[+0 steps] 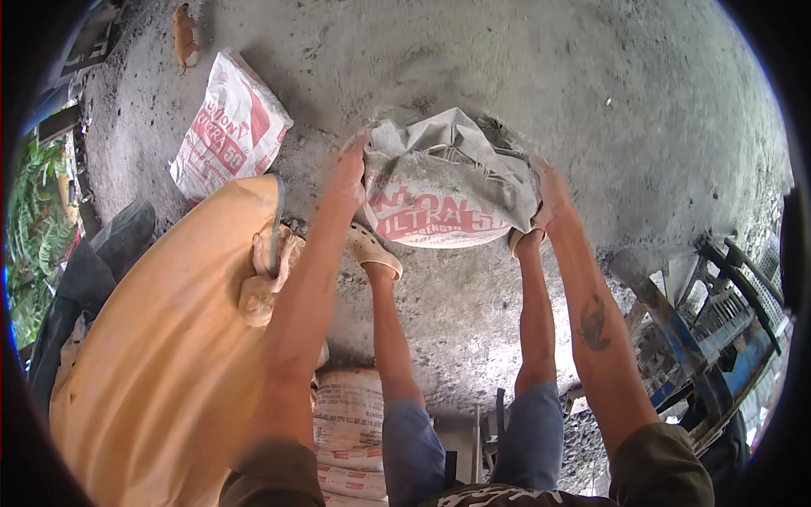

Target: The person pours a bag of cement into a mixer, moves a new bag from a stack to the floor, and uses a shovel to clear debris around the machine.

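Observation:
Both of my hands are on a white cement sack [448, 207] with red print, in front of my feet. Its top is crumpled and coated with grey dust, and the lower front bulges. My left hand [351, 173] is closed on the sack's left side. On the opposite side, my right hand [551, 198] grips the edge, with some fingers hidden behind the sack. Whether the sack rests on the ground or hangs just above it, I cannot tell.
Another cement sack [232, 127] lies at the far left. An orange tarp [169, 338] covers something on my left, with a tan puppy [258, 300] beside it. A second dog [183, 38] is farther off. Stacked sacks [348, 414] stand near my legs; metal frames [710, 338] are right.

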`<state>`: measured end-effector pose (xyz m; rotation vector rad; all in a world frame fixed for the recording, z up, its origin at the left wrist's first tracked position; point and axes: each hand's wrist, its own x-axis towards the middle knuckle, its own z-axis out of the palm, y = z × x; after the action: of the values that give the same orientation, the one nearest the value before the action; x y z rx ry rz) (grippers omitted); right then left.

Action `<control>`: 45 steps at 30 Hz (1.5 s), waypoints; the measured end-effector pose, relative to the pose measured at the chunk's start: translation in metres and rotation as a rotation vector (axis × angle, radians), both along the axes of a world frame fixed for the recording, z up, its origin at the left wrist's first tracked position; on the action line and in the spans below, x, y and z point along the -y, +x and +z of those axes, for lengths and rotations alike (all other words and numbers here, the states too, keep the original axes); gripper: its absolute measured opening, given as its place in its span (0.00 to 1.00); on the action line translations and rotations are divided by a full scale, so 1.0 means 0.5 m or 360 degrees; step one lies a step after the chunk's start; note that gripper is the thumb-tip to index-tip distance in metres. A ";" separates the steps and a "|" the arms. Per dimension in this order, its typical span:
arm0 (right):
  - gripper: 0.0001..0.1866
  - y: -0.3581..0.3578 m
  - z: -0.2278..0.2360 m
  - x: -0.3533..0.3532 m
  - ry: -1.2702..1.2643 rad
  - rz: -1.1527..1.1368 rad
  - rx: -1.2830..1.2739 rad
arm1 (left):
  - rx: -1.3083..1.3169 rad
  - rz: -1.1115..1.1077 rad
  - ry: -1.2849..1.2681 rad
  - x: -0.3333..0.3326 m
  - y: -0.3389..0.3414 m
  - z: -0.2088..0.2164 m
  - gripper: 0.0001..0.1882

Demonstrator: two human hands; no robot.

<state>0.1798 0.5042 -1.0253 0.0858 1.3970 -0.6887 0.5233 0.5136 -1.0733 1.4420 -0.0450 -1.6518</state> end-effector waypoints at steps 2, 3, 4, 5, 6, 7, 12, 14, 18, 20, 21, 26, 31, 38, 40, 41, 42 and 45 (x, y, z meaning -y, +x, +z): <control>0.20 0.011 0.012 0.004 0.0053 0.0029 0.0016 | -0.0051 0.0153 -0.0073 -0.009 0.021 0.008 0.17; 0.19 0.015 0.017 0.003 0.0079 0.0043 0.0023 | -0.0078 0.0228 -0.0110 -0.013 0.029 0.011 0.17; 0.21 0.009 0.013 0.004 0.0081 0.0048 0.0004 | 0.0272 0.0140 -0.0024 -0.019 -0.007 0.017 0.17; 0.22 0.003 0.007 0.003 0.0083 0.0052 -0.0015 | 0.0261 0.0135 -0.0071 -0.012 -0.004 0.009 0.18; 0.23 -0.003 0.002 0.001 0.0086 0.0057 -0.0034 | 0.0250 0.0129 -0.0117 0.002 0.002 0.009 0.18; 0.23 0.004 0.007 -0.028 0.0092 0.0022 -0.0002 | 0.0258 0.0115 -0.0128 -0.023 0.017 0.005 0.18; 0.23 -0.031 -0.016 -0.028 0.0080 0.0002 -0.0025 | 0.0407 0.0038 0.0016 -0.086 -0.046 0.000 0.23; 0.23 -0.017 -0.015 -0.010 0.0095 0.0016 -0.0010 | 0.0395 0.0225 0.0097 -0.118 -0.052 0.000 0.23; 0.24 -0.019 -0.026 -0.026 0.0108 0.0044 -0.0052 | 0.0257 0.0394 0.0018 -0.178 -0.050 -0.015 0.23; 0.24 -0.034 -0.044 -0.044 0.0155 0.0134 -0.0099 | 0.0206 0.0355 0.0038 -0.205 -0.046 -0.010 0.24; 0.23 -0.034 -0.049 -0.047 0.0189 0.0210 -0.0099 | 0.0224 0.0328 0.0067 -0.219 -0.032 -0.010 0.24; 0.22 -0.102 -0.060 -0.013 0.0214 0.0486 -0.0314 | -0.0036 0.0194 0.0716 -0.145 -0.099 0.163 0.25; 0.19 -0.025 -0.032 0.103 0.0256 0.0410 -0.0415 | -0.0635 0.0420 0.0479 -0.196 -0.033 0.048 0.25; 0.19 -0.035 -0.126 0.161 0.0080 0.0555 -0.0170 | -0.0792 0.0441 0.0491 -0.189 -0.052 0.040 0.26; 0.19 -0.080 -0.174 0.172 -0.0003 0.0463 -0.0184 | -0.0700 0.0396 0.0461 -0.192 -0.056 0.027 0.27; 0.19 -0.094 -0.196 0.172 -0.0049 0.0368 -0.0191 | -0.0709 0.0378 0.0458 -0.190 -0.053 0.019 0.27; 0.18 -0.112 -0.209 0.175 -0.0107 0.0283 -0.0212 | -0.0735 0.0366 0.0442 -0.188 -0.056 0.010 0.27; 0.18 -0.040 -0.182 0.140 -0.0065 0.0672 -0.0498 | -0.0662 0.0468 0.0569 -0.192 -0.040 0.061 0.27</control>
<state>0.1597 0.4343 -1.1162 -0.3544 1.6326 -0.3858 0.5035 0.6094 -1.0428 1.2527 0.6944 -1.7317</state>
